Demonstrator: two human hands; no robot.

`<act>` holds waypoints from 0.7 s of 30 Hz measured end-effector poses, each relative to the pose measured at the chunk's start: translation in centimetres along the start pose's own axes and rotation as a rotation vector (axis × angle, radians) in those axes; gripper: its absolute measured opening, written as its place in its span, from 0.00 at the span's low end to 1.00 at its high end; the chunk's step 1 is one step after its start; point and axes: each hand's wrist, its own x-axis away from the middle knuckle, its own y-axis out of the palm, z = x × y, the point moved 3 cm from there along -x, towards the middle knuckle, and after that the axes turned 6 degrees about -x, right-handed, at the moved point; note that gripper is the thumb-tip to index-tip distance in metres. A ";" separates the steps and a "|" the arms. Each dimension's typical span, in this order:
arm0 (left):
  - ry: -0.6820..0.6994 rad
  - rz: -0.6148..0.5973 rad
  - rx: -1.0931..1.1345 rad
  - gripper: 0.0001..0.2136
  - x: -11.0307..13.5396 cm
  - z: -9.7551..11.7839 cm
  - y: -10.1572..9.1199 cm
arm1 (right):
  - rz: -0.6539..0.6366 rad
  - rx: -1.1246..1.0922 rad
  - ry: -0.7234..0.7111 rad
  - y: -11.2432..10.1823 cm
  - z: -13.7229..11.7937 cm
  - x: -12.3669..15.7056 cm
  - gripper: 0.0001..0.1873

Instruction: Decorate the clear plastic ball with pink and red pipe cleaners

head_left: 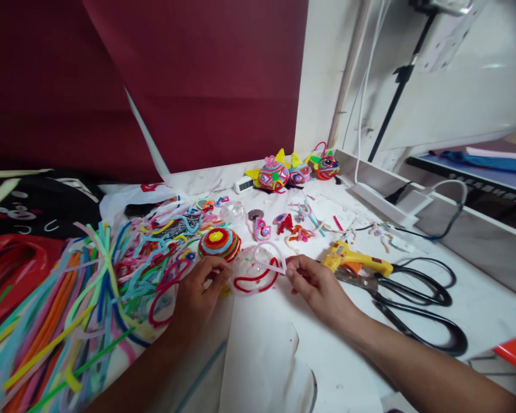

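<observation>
My right hand (316,284) pinches a pale pink pipe cleaner (270,245) bent into a loop. My left hand (201,287) is curled, thumb and forefinger brought together; whether anything is between them cannot be made out. Between the hands lies a clear plastic half-ball (246,265), with a curved red pipe cleaner (258,288) at its near side. Just beyond my left hand sits a dome (219,244) wound in rings of red, orange, blue and green pipe cleaner with a yellow centre. Small shaped pipe-cleaner pieces (262,229) are scattered farther back.
Black-handled scissors (417,292) and a yellow glue gun (356,258) lie right of my right hand. Pipe cleaners (69,310) heap up on the left. Finished colourful fish-like ornaments (274,174) stand at the back beside a small digital timer (243,184). A power strip (384,203) runs along the right edge.
</observation>
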 end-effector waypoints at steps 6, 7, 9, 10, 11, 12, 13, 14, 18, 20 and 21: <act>-0.106 -0.114 -0.073 0.12 -0.9 -0.7 -1.7 | -0.002 0.003 0.008 0.0 0.0 0.0 0.11; -0.082 -0.143 -0.125 0.13 -1.0 -0.7 -1.8 | -0.005 -0.001 0.011 0.0 0.1 0.0 0.11; -0.020 -0.187 -0.221 0.14 -1.1 -0.6 -1.7 | -0.006 -0.012 0.016 0.1 0.2 0.0 0.11; 0.010 -0.197 -0.261 0.15 -1.0 -0.6 -1.5 | -0.006 -0.016 0.016 0.1 0.2 0.0 0.11; 0.035 -0.197 -0.296 0.16 -0.9 -0.5 -1.3 | -0.006 -0.017 0.015 0.1 0.3 0.0 0.11; 0.057 -0.194 -0.325 0.18 -0.8 -0.5 -1.0 | -0.006 -0.017 0.012 0.2 0.4 -0.1 0.11; 0.077 -0.193 -0.350 0.20 -0.7 -0.6 -0.7 | -0.009 -0.019 0.008 0.2 0.4 -0.1 0.10; 0.096 -0.198 -0.371 0.23 -0.6 -0.6 -0.3 | -0.013 -0.020 0.005 0.3 0.5 -0.1 0.10; 0.088 -0.253 -0.394 0.31 -0.4 -1.0 0.9 | -0.042 -0.013 -0.004 0.7 0.5 -0.1 0.09; 0.049 -0.255 -0.382 0.31 -0.3 -1.3 1.2 | -0.048 0.009 -0.017 0.9 0.3 -0.1 0.09; 0.031 -0.249 -0.373 0.30 -0.2 -1.3 1.4 | -0.050 0.027 -0.030 1.0 0.2 -0.1 0.08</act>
